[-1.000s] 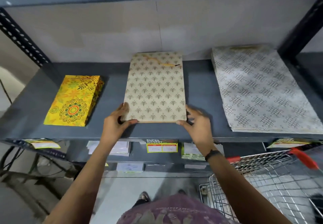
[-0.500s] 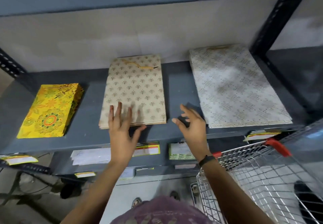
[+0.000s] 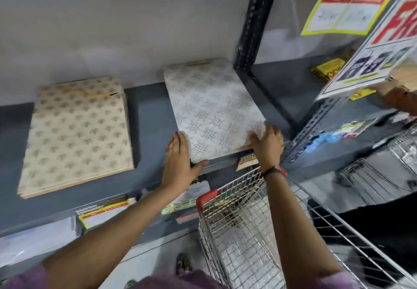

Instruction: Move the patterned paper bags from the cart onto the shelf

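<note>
**Both hands on the white stack at the shelf edge**

Overhead, a second grey board closes off the bay, and a pale wall backs the grey shelf [image 3: 146,117]. A perforated dark upright [image 3: 252,34] divides this bay from the next one to the right, where yellow packets [image 3: 327,70] lie partly hidden behind a hanging poster [image 3: 370,56] with large red letters, cut off by the frame. Price labels [image 3: 103,212] line the shelf's front lip; their print is too blurred to read.

Two stacks of patterned paper bags lie flat on the shelf: a cream stack [image 3: 79,135] with gold motifs to the left, a white stack [image 3: 212,110] with looped knot motifs to the right, well apart. The left hand [image 3: 178,162] lies flat against the white stack's near left corner, fingers straight, its grip released. The right hand [image 3: 267,144] curls over the near right corner, gripping the stack's edge.

Below stands the wire cart [image 3: 243,232] with a red-tipped handle; its basket floor is blurred. At the far right another person's hand [image 3: 392,92] shows, mostly cut off.
</note>
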The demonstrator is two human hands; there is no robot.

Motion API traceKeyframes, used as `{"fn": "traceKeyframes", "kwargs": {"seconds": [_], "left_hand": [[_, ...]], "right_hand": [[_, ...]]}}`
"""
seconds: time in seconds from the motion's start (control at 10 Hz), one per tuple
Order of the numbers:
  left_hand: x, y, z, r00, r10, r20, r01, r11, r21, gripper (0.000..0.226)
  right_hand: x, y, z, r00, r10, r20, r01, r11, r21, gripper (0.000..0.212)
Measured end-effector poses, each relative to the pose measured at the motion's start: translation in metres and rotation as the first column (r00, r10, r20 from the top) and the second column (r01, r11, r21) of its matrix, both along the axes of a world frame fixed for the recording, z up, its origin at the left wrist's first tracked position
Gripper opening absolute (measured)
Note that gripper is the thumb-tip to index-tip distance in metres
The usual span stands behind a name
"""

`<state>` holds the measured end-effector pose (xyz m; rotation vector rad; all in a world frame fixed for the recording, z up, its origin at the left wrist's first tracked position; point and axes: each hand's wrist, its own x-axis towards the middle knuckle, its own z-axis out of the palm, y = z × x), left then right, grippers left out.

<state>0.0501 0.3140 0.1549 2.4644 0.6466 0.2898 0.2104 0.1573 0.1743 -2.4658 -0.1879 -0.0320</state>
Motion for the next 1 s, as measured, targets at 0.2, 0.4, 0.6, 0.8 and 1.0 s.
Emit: {"fn": "traceKeyframes", "kwargs": {"seconds": [0.2,0.4,0.6,0.8,1.0], "left_hand": [[0.004,-0.003,-0.002,1.000,-0.009,0.009,0.009,0.999,0.049,0.089],[0.005,-0.005,-0.002,1.000,-0.010,-0.001,0.010,0.995,0.102,0.082],[0.007,0.000,-0.001,1.000,0.015,-0.005,-0.015,0.998,0.063,0.081],[0.004,0.000,0.002,0.998,-0.033,-0.050,0.036,0.997,0.071,0.079],[-0.035,0.011,0.008,0.994,-0.094,-0.049,0.104,0.961,0.257,0.067]], "right_hand": [[0.008,-0.006,-0.004,1.000,-0.009,-0.004,0.009,1.000,0.022,0.058],[0.012,-0.006,-0.009,0.999,-0.035,-0.008,0.036,0.999,0.012,0.056],[0.015,-0.004,-0.011,0.997,-0.081,0.015,0.081,0.996,-0.028,0.054],[-0.006,0.006,-0.016,0.996,-0.008,0.093,0.023,0.987,-0.162,0.046],[-0.068,0.042,-0.029,0.979,0.191,0.075,-0.176,0.969,-0.173,0.051]]}}
